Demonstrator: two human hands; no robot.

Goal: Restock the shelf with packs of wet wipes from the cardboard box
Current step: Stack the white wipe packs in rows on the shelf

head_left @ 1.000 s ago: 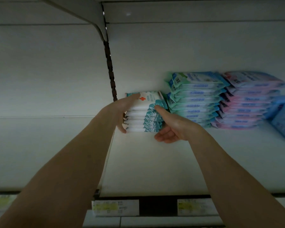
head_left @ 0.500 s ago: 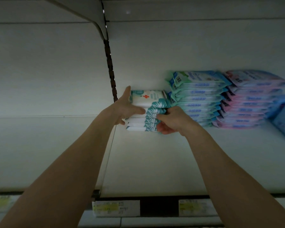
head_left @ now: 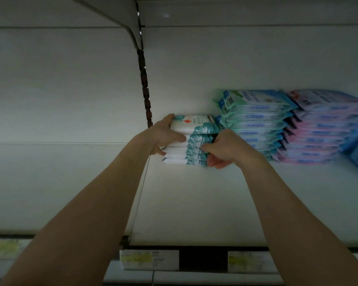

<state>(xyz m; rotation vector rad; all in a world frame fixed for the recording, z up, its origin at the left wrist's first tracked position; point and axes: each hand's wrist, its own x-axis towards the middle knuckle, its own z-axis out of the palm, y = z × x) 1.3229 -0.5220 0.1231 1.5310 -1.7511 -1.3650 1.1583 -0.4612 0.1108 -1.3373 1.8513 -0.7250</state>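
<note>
Wet-wipe packs (head_left: 191,141) on white shelf (head_left: 194,203)

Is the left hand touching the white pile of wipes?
Touching. The head view shows the left hand wrapped on the white pile of wipes: thumb over the top pack, fingers across its front.

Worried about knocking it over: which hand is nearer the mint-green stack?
Right. The right hand is just left of the mint-green stack; the left hand holds the far end of the white-and-teal stack.

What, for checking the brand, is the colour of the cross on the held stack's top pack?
A red cross on the white top pack; head view.
</note>
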